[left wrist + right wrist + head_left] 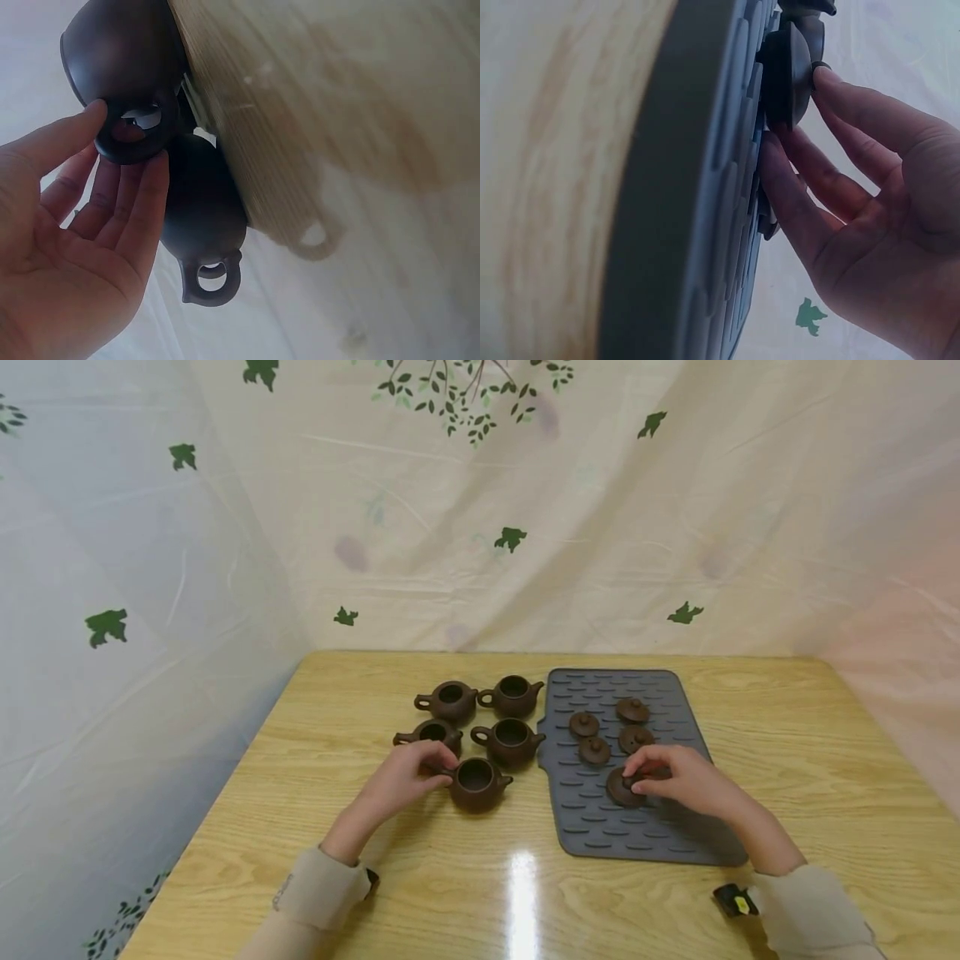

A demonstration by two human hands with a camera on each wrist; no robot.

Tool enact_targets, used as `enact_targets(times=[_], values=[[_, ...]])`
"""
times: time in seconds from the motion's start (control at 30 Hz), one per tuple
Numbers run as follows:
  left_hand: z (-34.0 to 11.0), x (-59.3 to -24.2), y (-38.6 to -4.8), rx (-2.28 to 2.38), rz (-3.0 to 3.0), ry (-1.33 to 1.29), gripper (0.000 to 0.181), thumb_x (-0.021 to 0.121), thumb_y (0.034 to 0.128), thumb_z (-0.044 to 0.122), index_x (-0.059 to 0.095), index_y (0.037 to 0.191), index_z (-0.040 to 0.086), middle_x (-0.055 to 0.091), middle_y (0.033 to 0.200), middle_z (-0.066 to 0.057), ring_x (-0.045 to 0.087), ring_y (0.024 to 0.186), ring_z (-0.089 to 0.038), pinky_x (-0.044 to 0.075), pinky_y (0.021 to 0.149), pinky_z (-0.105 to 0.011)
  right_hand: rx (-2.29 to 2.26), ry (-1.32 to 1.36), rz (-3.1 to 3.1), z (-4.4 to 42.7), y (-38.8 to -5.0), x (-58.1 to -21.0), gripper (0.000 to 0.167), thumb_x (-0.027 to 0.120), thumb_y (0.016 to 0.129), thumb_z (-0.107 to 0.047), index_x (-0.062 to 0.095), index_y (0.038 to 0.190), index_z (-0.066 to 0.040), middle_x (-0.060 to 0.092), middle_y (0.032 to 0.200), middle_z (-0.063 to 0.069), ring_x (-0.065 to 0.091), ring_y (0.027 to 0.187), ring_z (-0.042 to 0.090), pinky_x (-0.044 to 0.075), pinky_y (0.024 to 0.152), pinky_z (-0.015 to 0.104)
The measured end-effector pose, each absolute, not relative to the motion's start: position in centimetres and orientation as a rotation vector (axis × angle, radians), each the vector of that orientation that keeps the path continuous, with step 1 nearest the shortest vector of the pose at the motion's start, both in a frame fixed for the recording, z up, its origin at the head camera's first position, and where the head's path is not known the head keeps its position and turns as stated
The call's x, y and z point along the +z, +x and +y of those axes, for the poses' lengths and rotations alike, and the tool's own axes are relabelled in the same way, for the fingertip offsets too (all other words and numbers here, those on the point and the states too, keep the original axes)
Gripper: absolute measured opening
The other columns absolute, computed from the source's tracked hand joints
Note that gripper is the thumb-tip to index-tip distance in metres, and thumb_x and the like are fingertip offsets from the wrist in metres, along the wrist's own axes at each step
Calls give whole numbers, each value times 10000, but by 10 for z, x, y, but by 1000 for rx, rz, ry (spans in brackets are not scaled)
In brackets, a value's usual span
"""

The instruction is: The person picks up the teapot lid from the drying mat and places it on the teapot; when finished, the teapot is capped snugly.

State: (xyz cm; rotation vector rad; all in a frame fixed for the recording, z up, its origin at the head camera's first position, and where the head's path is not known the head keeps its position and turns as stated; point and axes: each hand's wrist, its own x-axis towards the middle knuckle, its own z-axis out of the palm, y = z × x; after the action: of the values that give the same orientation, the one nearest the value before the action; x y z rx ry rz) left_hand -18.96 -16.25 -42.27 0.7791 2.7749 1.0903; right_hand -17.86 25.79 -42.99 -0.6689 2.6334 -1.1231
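My left hand (pixel 406 777) is at the handle of the nearest dark brown teapot (pixel 477 785), which stands lidless on the table. In the left wrist view, thumb and fingers pinch that teapot's handle (pixel 133 154); another teapot (pixel 202 210) stands behind. On the grey mat (pixel 600 839), my right hand (pixel 686 779) holds the nearest brown lid (pixel 621 788). In the right wrist view the thumb touches the knob of this lid (pixel 799 79), with fingers by its rim. The lid is at the mat; whether it is lifted I cannot tell.
Several more open teapots (pixel 512 743) stand in two columns behind the held one, left of the mat. Several other lids (pixel 595 750) lie on the mat beyond my right hand. A patterned cloth (pixel 450 568) hangs behind the wooden table (pixel 450 893).
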Motion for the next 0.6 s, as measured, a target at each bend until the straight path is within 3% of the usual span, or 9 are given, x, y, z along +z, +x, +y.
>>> enact_targets(times=[0.4, 0.6], values=[[-160, -422, -187, 1062, 2798, 775, 131, 744, 875, 49, 693, 988, 91, 721, 980, -44, 703, 913, -168, 591, 818, -291, -1158, -732, 2647, 258, -179, -430, 115, 720, 912, -148, 690, 1022, -133, 690, 1142, 125, 632, 952, -8, 577, 781, 234], [-159, -422, -187, 1031, 2820, 775, 131, 747, 876, 64, 689, 987, 101, 720, 975, -32, 703, 911, -157, 584, 815, -275, -1190, -797, 2614, 254, -178, -427, 123, 704, 926, -142, 685, 1042, -109, 684, 1151, 155, 636, 909, -10, 574, 745, 244]])
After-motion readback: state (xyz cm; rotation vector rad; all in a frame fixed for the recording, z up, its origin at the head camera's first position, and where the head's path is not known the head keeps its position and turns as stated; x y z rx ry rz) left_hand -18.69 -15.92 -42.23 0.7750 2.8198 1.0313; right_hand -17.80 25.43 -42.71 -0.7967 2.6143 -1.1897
